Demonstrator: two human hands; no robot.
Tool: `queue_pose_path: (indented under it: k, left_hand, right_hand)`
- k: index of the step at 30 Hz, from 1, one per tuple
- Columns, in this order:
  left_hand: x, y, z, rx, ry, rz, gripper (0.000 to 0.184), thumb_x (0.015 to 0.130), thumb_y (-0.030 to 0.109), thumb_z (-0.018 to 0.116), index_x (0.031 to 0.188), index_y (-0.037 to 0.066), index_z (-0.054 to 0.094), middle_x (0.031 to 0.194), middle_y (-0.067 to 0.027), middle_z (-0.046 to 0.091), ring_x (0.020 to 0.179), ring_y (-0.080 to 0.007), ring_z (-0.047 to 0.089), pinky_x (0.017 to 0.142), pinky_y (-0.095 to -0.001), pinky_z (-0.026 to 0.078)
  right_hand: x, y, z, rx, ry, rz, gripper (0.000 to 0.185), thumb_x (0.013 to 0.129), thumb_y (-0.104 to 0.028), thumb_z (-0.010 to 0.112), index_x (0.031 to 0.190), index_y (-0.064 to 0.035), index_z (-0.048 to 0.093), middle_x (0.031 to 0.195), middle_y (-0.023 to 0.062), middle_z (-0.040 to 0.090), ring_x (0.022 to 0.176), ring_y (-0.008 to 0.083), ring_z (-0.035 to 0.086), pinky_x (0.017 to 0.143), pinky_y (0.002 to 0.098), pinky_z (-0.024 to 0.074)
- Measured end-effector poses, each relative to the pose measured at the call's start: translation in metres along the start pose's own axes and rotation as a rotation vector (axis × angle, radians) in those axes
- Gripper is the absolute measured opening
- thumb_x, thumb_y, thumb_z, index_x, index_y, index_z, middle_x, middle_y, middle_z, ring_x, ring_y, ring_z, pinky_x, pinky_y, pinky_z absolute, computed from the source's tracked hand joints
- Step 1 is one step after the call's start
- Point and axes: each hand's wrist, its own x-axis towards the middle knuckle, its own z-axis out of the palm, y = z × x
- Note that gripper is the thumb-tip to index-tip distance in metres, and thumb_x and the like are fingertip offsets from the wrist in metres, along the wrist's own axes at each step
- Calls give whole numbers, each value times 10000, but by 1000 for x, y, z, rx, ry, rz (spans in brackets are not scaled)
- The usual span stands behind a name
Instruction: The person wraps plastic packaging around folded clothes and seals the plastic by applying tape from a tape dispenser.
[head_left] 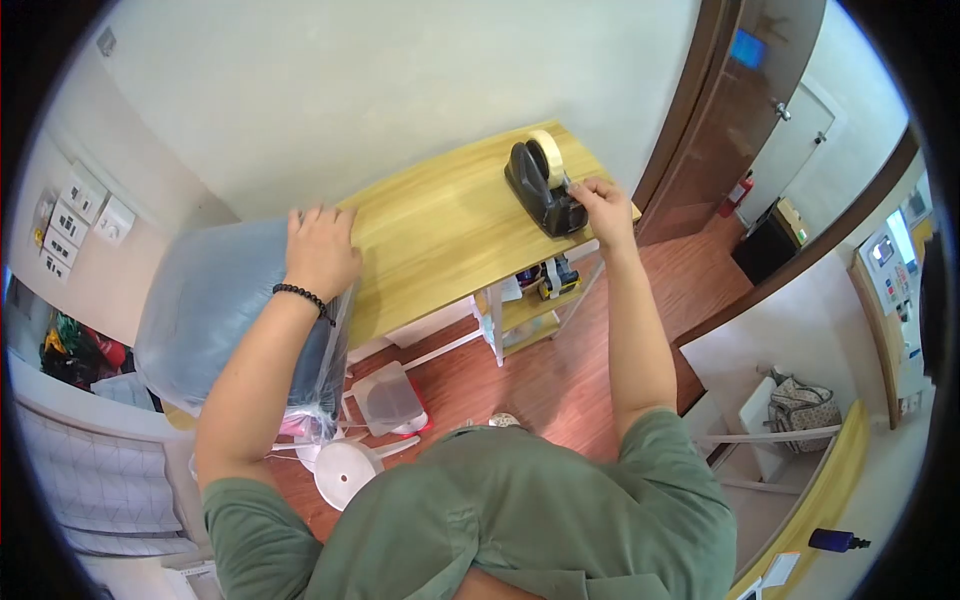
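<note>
A black tape dispenser (540,195) stands near the right end of the wood-topped table (430,230). A roll of pale yellowish tape (548,158) sits in it. At the dispenser's cutting end, my right hand (604,210) is closed in a pinch, apparently on the tape's loose end. My left hand (323,248) lies palm down with fingers stretched out, on the edge of a big grey-blue bundle (215,300) wrapped in clear plastic. A black bead bracelet (303,295) circles that wrist. The tape's end itself is mostly covered by my right fingers.
Under the table is a shelf (528,308) with several small items. A white round stool (347,472) and a clear plastic bin (388,398) stand on the floor. A brown door (715,110) is open at the right. Wall sockets (68,222) are at the left.
</note>
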Motion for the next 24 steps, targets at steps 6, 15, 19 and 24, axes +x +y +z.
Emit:
queue_pose_path:
  k: [6,15,19,24]
  left_hand:
    - [-3,-2,0,-22,-9,-5,370,779,196,667,1127,73,690,1119,-110,663,1175,-264,549,1069,-493,327]
    - [5,-5,-13,-88,-147,-36,202,769,199,690,929,88,742,1048,-87,688,1147,-278,576,1042,-463,358]
    - [8,-7,-11,-105,-179,-61,190,765,164,680,936,101,735,1001,-93,702,1093,-289,605,1003,-451,389]
    - [11,-16,-13,-311,-148,-88,298,758,128,638,1042,117,725,985,-111,710,1052,-303,621,975,-444,398]
  right_hand:
    - [-35,-22,-8,375,11,11,195,837,-182,757,809,3,700,840,12,667,867,143,594,894,274,413]
    - [-72,15,-25,161,70,55,241,864,-195,747,761,10,671,734,5,662,620,60,538,544,235,429]
    - [-60,29,-22,111,168,-3,209,860,-157,742,791,31,682,768,36,702,671,72,586,605,246,474]
    - [-67,-23,-1,138,-188,-103,152,858,-118,726,811,24,703,830,53,724,735,77,610,673,246,494]
